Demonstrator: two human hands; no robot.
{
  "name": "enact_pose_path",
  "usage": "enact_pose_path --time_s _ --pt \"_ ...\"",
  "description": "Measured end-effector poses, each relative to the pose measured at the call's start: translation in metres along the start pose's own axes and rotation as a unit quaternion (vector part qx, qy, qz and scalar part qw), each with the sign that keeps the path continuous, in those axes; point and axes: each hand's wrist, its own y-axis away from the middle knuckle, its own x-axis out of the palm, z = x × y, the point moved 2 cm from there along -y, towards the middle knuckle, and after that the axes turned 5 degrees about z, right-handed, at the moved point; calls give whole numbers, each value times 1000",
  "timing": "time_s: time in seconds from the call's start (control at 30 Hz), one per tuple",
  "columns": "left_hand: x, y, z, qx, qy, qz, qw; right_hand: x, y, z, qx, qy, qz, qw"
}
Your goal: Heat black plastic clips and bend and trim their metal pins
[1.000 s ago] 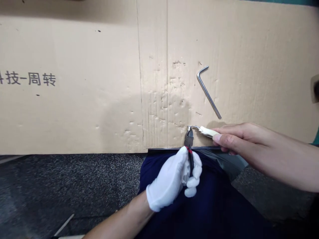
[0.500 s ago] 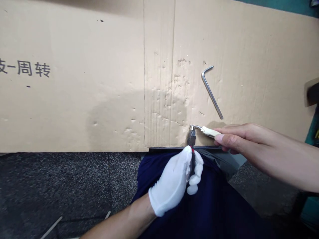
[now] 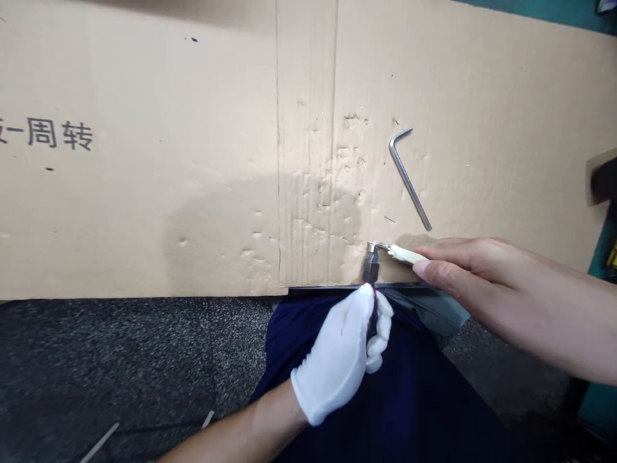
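My left hand (image 3: 337, 350), in a white glove, is closed around a slim dark tool (image 3: 371, 267) with a red band and a silver upper end. It points up over the front edge of the cardboard. Bare, my right hand (image 3: 463, 267) pinches the cream, wrapped-looking handle (image 3: 405, 254) of a small bent metal tool (image 3: 383, 246). The bent tool's metal end meets the dark tool's silver tip; how the two engage is too small to tell. Just beyond my right hand, a silver hex key (image 3: 409, 183) lies on the cardboard. My left fingers cover the dark tool's lower part.
A large cardboard sheet (image 3: 216, 96) with dents, creases and printed characters covers the work surface. Below its front edge are speckled floor (image 3: 144, 347) and dark blue cloth (image 3: 409, 392) over my lap. A dark object (image 3: 605, 181) stands at the right edge.
Both hands keep their grips, and the bent tool stays at the dark tool's tip. My left fingers have curled slightly closer; the view has shifted a little.
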Motion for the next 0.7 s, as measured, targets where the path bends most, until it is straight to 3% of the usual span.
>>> enact_pose_path --time_s 0.3,0.57,0.7 --pt "1 -2 8 -5 59 4 998 6 2 9 27 -17 -15 999" --pt "3 -2 8 8 58 13 998 6 2 9 37 -62 47 996" --pt "7 -2 6 -3 63 8 998 6 3 6 25 -39 32 998"
